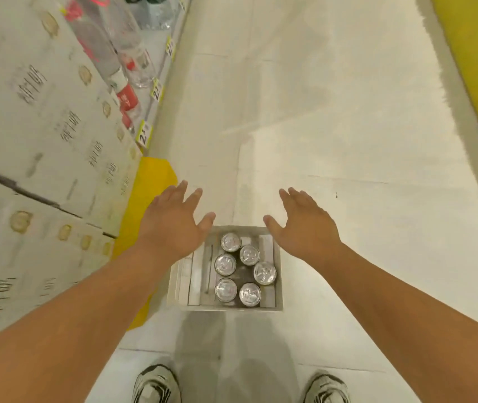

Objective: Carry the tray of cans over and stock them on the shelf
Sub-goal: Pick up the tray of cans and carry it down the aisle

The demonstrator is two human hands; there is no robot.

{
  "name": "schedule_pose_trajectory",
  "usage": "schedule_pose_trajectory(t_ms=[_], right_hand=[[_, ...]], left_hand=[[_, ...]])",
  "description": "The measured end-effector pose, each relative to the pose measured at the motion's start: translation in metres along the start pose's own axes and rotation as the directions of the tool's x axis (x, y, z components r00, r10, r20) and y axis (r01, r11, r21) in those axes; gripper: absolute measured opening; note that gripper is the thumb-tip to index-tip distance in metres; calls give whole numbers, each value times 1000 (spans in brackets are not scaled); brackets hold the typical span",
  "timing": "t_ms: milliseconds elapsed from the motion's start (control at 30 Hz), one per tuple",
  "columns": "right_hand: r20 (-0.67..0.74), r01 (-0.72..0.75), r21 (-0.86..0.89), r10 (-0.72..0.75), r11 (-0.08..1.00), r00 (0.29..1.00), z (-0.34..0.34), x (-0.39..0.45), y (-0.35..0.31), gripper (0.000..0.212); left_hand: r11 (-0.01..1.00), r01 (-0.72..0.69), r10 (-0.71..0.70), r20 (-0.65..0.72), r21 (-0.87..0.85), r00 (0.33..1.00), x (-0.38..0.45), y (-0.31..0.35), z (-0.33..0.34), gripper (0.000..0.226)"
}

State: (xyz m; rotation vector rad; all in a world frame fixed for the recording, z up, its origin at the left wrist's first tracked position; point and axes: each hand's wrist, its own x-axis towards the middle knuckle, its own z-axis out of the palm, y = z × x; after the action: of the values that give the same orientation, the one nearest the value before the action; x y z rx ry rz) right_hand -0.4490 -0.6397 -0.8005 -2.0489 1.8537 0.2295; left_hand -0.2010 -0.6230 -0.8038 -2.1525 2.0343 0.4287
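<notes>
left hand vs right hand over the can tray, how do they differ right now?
The left hand overlaps the tray's far-left corner in the view; the right hand overlaps only its far-right corner and the floor. The left hand hangs near the yellow patch and stacked cartons; the right hand is over open floor. Shared: both open, palms down, fingers spread, empty, neither gripping the tray or its six cans.
</notes>
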Motion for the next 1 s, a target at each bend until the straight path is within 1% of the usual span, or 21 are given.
schedule_pose_trajectory(t_ms=[100, 200, 333, 400, 433, 467, 500, 567, 600, 700, 800, 867, 933, 1000], right_hand=[[33, -32, 62, 30, 998, 999, 56, 24, 14, 75], [44, -86, 129, 81, 988, 996, 102, 36, 25, 78], [152, -184, 268, 147, 946, 977, 148, 39, 29, 82], [189, -276, 394, 217, 877, 958, 164, 34, 27, 80], [195, -320, 461, 258, 828, 946, 171, 31, 25, 76], [197, -350, 526, 290, 775, 937, 176, 27, 24, 66], [190, -361, 591, 311, 721, 931, 182, 23, 23, 50], [199, -384, 698, 352, 605, 915, 192, 19, 23, 20], [230, -410, 731, 369, 546, 901, 196, 18, 24, 16], [356, -525, 756, 426, 392, 832, 200, 17, 27, 20], [430, -591, 745, 455, 309, 780, 200, 21, 28, 21], [446, -605, 744, 464, 283, 765, 201, 23, 27, 19], [437, -601, 746, 472, 286, 766, 202, 24, 25, 19], [425, -592, 743, 464, 312, 777, 203, 24, 25, 21]], left_hand=[[998, 63, -62, 21, -25, 998, 14, -9, 60, 70], [992, 113, -112, 17, -54, 994, 23, -19, 104, 71], [945, 256, -253, 41, -203, 967, 24, -20, 140, 74], [903, 298, -297, 51, -309, 953, 23, -22, 154, 76], [874, 308, -311, 53, -376, 949, 21, -23, 161, 78], [843, 314, -325, 52, -437, 944, 20, -25, 166, 81], [819, 320, -338, 50, -477, 940, 19, -27, 172, 83], [797, 342, -366, 52, -497, 929, 15, -31, 180, 87], [785, 357, -379, 64, -506, 923, 14, -33, 183, 87], [747, 418, -420, 121, -517, 899, 10, -41, 192, 77], [672, 483, -473, 175, -561, 863, 6, -45, 197, 52], [624, 570, -519, 261, -535, 814, 5, -44, 196, 43], [613, 633, -540, 334, -472, 772, 6, -44, 194, 46], [624, 647, -536, 362, -439, 763, 10, -47, 195, 49]])
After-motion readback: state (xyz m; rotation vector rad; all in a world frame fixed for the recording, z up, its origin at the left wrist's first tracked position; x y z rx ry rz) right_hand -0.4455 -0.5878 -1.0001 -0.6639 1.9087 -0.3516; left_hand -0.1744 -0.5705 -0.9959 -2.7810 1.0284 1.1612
